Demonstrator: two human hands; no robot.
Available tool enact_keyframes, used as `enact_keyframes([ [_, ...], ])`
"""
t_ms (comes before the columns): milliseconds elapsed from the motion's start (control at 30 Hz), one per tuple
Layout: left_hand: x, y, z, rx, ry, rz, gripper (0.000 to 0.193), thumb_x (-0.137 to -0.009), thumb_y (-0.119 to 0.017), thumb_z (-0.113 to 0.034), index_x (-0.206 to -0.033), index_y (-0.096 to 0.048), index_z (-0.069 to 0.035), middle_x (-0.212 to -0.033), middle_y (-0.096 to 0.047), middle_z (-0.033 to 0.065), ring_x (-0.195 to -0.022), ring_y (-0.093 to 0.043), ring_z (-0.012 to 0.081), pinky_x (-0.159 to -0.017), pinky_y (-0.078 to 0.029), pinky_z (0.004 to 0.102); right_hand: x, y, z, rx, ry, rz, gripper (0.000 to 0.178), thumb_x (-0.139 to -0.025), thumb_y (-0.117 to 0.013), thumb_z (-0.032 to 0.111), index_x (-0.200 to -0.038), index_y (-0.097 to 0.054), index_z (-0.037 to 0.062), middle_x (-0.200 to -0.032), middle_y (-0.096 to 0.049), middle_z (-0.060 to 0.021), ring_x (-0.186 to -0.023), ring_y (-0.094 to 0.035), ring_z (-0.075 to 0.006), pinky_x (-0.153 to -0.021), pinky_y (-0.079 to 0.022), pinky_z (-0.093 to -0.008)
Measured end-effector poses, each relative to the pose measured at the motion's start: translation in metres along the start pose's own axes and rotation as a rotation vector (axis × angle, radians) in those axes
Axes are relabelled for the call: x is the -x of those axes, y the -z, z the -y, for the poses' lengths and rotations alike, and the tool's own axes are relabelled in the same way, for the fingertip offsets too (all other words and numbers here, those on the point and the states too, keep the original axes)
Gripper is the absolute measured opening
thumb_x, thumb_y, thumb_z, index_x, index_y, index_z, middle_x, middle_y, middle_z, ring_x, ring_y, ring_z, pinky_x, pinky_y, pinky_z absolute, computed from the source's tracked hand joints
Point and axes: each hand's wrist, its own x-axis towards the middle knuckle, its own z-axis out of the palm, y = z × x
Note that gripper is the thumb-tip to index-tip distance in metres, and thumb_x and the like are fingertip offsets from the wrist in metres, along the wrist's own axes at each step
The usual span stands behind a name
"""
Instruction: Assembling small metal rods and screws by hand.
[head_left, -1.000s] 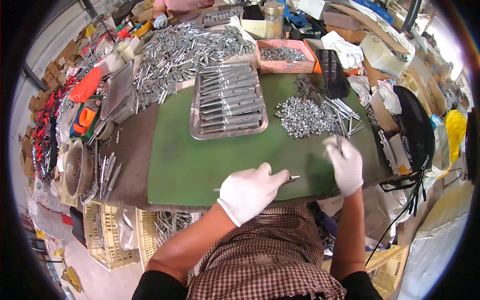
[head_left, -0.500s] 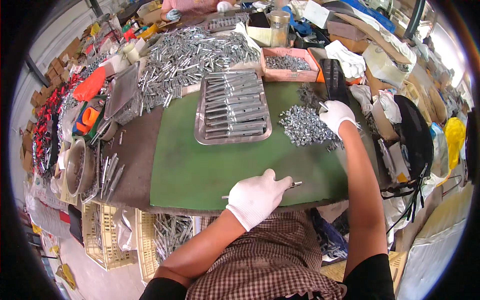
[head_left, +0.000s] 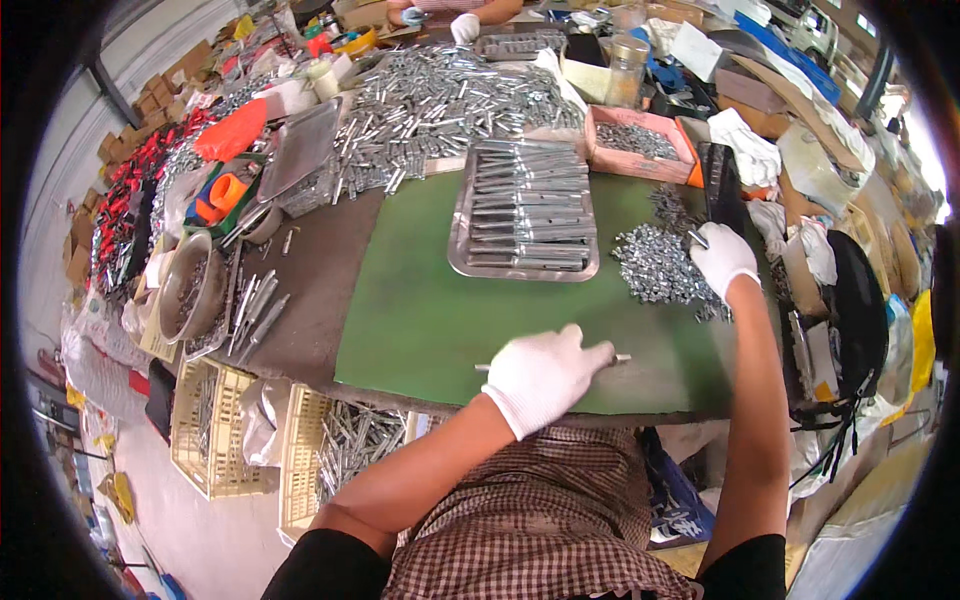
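Just above the near edge of the green mat (head_left: 420, 330), my left hand (head_left: 548, 375) in a white glove is closed around a thin metal rod (head_left: 623, 358). Both rod ends stick out past the fingers. My right hand (head_left: 725, 262), also gloved, is at the right side of a heap of small shiny metal pieces (head_left: 650, 262). Its fingers grip a short metal rod (head_left: 698, 239) with a dark end that points up and left. Between the hands and the far side lies a steel tray (head_left: 459, 240) with a stack of metal tubes (head_left: 530, 205).
Behind the tray spreads a large pile of metal tubes (head_left: 440, 110). A pink box (head_left: 640, 165) of small parts and a black holder (head_left: 722, 185) stand at right. A bowl (head_left: 190, 290) and loose tubes (head_left: 262, 310) lie at left. Across the table is another person's gloved hand (head_left: 465, 28).
The whole view has shifted, so the table appears further right. Both hands still hold their rods; the right one remains beside the heap, a little lower against it.
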Motion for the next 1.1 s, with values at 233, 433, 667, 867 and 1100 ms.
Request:
enact_keyframes([
  [233,-0.020,-0.006,0.042,-0.051,0.055,-0.063,0.013,-0.081,-0.061,-0.019,-0.093,-0.065,-0.018,-0.076,-0.054,0.0089,-0.073,-0.058,0.0284,-0.064,-0.048,0.0413,0.043,-0.014,0.003,-0.463,0.070,-0.202,0.024,-0.082,-0.064,0.017,-0.102,-0.063,0.0025,-0.092,-0.069,-0.0166,-0.087,-0.067,-0.0307,-0.080,-0.051,-0.0364],
  [433,-0.033,-0.011,0.025,0.000,0.159,-0.138,0.018,-0.076,-0.061,-0.014,-0.094,-0.067,-0.014,-0.082,-0.057,0.0095,-0.080,-0.057,0.0308,-0.070,-0.047,0.0434,0.079,-0.015,0.011,-0.860,0.017,-0.048,0.019,-0.084,-0.063,0.009,-0.100,-0.065,-0.0012,-0.095,-0.072,-0.0088,-0.086,-0.068,-0.0153,-0.080,-0.051,-0.0282],
  [667,-0.061,-0.019,-0.009,0.166,-0.033,-0.270,0.028,-0.074,-0.071,-0.019,-0.101,-0.068,-0.012,-0.090,-0.061,0.0054,-0.085,-0.058,0.0268,-0.074,-0.046,0.0402,0.104,-0.017,0.021,-1.011,0.015,-0.022,0.021,-0.082,-0.066,0.007,-0.103,-0.064,0.0019,-0.087,-0.066,-0.0040,-0.079,-0.060,-0.0109,-0.075,-0.049,-0.0266],
  [867,-0.088,-0.038,-0.016,0.158,-0.134,-0.247,0.017,-0.076,-0.070,-0.018,-0.090,-0.065,-0.010,-0.083,-0.061,0.0046,-0.083,-0.059,0.0253,-0.073,-0.046,0.0380,0.107,-0.033,0.015,-1.076,0.004,-0.037,0.026,-0.080,-0.067,0.010,-0.104,-0.062,0.0014,-0.087,-0.064,-0.0064,-0.078,-0.058,-0.0122,-0.074,-0.048,-0.0282],
  [1100,-0.115,-0.048,0.000,0.241,-0.089,-0.169,0.012,-0.080,-0.066,-0.019,-0.085,-0.063,-0.008,-0.078,-0.062,0.0101,-0.076,-0.060,0.0303,-0.072,-0.049,0.0416,0.083,-0.004,0.028,-0.953,0.010,-0.075,0.027,-0.079,-0.064,0.011,-0.104,-0.062,0.0018,-0.087,-0.066,-0.0105,-0.079,-0.062,-0.0189,-0.075,-0.049,-0.0313],
])
